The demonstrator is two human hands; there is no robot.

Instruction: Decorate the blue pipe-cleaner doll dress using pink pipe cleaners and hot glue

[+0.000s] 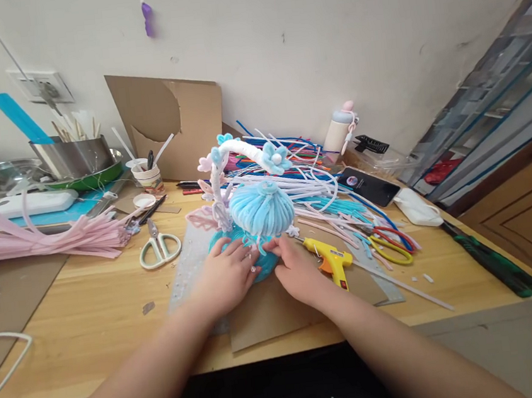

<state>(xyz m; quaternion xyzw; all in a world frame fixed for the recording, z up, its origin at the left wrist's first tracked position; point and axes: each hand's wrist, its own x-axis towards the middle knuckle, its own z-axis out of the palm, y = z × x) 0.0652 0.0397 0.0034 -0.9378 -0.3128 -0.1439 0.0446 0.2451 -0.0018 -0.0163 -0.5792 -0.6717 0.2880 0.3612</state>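
Note:
In front of me stands a fuzzy pipe-cleaner lamp: a ribbed light-blue shade (262, 210) hangs under a white arched stem (241, 146) with blue and pink flowers. Its round blue base (266, 267) is partly covered by my hands. My left hand (226, 273) lies over the left of the base, fingers bent around it and thumb near its front. My right hand (297, 270) is closed in a pinch just below the shade, at the right of the base. What its fingertips hold is too small to tell. A yellow glue gun (332, 258) lies right of my right hand.
White-handled scissors (159, 248) and a pink pipe-cleaner bundle (46, 231) lie left. Behind the lamp are loose coloured pipe cleaners (312, 184). To the right are yellow-and-red-handled scissors (392, 248), a phone (369, 186) and dark green-handled tool (495, 260). Cardboard (278, 318) lies underneath.

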